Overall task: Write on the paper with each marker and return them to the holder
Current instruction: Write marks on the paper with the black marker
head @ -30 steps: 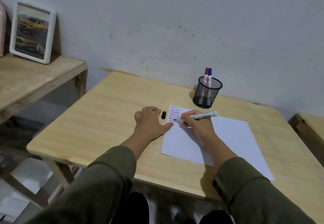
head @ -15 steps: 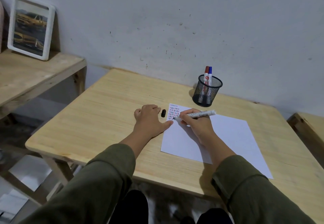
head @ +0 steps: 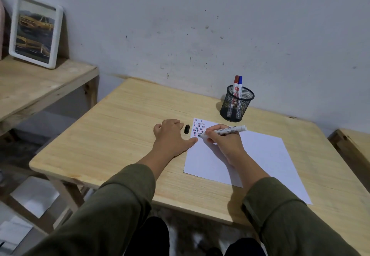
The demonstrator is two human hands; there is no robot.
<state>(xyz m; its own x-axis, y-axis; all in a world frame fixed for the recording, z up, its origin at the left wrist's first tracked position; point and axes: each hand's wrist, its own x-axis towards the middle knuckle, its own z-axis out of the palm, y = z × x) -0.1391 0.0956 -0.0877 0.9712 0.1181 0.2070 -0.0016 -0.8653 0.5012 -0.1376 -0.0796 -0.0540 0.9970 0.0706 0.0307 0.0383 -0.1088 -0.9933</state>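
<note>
Right hand (head: 224,141) grip clamped on marker (head: 226,131) — tip on paper (head: 260,155), left hand (head: 172,137) flat, fingers apart

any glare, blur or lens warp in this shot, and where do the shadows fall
Head view: dim, even light, no glare on the paper; soft shadows lie left of the holder and under the right hand; wide-angle warp bows the table edges; the marks near the marker tip are too small to read.

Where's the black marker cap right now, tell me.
In the head view the black cap lies on the wooden table, just off the paper's far-left corner, between the left hand's fingertips and the rows of marks.
</note>
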